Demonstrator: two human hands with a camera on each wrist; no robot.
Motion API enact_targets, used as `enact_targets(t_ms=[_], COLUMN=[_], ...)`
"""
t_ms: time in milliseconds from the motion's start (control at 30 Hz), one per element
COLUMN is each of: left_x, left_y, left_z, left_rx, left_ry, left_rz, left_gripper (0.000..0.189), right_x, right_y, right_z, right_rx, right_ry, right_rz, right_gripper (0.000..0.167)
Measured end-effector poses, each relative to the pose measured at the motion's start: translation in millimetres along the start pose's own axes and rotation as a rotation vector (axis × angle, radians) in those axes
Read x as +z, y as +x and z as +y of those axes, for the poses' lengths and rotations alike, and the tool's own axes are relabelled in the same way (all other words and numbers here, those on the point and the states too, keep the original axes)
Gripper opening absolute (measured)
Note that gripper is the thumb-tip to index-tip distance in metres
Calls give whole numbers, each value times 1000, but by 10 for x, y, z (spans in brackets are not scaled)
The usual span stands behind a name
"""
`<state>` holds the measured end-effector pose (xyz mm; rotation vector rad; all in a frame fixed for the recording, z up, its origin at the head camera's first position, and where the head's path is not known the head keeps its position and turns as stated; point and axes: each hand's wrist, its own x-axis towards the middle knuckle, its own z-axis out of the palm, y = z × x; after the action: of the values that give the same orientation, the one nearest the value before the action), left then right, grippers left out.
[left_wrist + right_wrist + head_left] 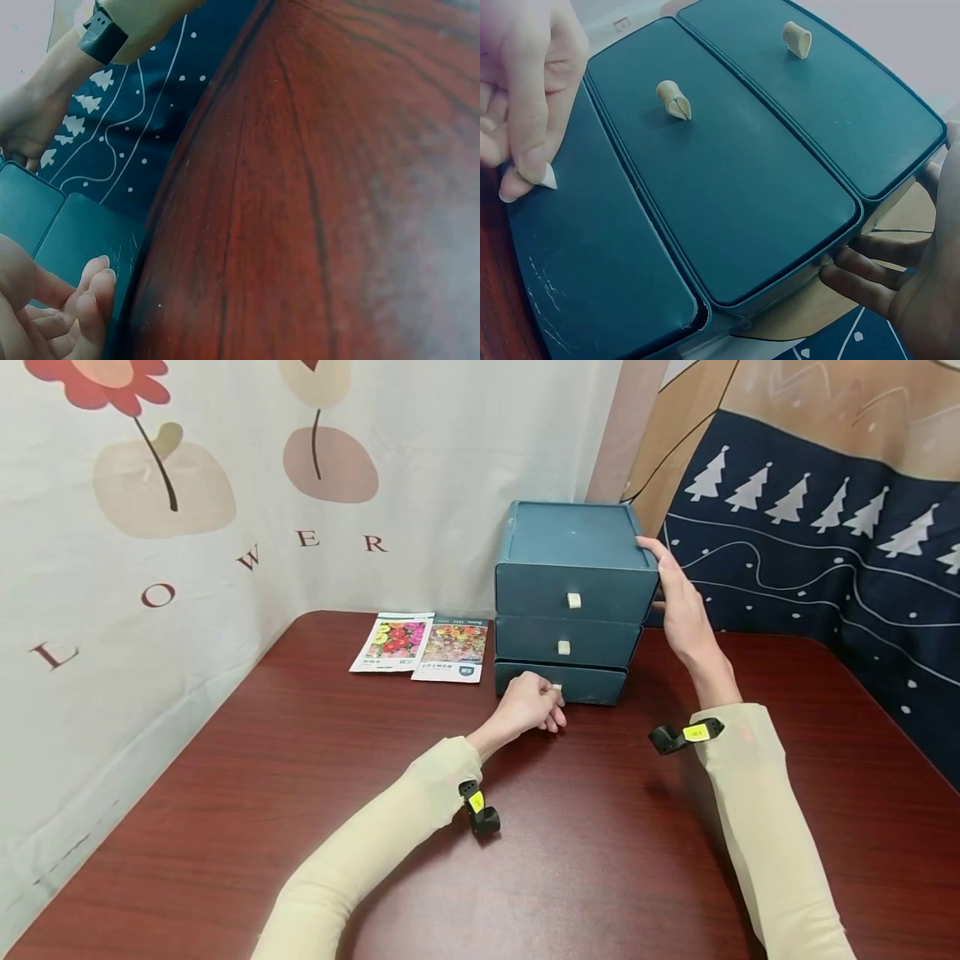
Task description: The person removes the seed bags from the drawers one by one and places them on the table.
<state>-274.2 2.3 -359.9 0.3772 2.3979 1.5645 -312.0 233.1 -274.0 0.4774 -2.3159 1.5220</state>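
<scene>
A dark teal chest of three drawers (pixel 573 535) stands at the back of the table, each drawer front bearing a small cream pull tab. At the bottom drawer (pixel 592 687), my left hand (pixel 527 702) pinches the pull tab (pixel 549 178) between thumb and finger. A thin dark gap shows along that drawer's top edge. The middle drawer (pixel 720 165) and top drawer (pixel 817 90) look closed. My right hand (pixel 684 610) rests against the chest's right side, its fingers extended and touching near the top edge.
Two flower-picture seed packets (pixel 393 643) lie overlapping left of the chest. A white printed curtain (pixel 420 468) hangs behind, and a navy cloth with white trees (pixel 817 552) hangs at the right. The reddish-brown wooden table (pixel 585 860) extends in front.
</scene>
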Motion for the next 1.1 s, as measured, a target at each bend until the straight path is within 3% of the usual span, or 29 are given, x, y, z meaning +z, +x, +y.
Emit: enact_targets(t_ms=[800, 1100], left_x=[12, 10], left_y=[-98, -157], left_z=[-17, 8], left_rx=[11, 17], left_ry=[13, 76], left_rz=[-48, -50], left_gripper=[27, 28], right_x=[2, 6], right_y=[-2, 4], right_z=[-5, -9], right_rx=[0, -1], right_ry=[5, 2], right_rz=[-2, -1], right_gripper=[54, 54])
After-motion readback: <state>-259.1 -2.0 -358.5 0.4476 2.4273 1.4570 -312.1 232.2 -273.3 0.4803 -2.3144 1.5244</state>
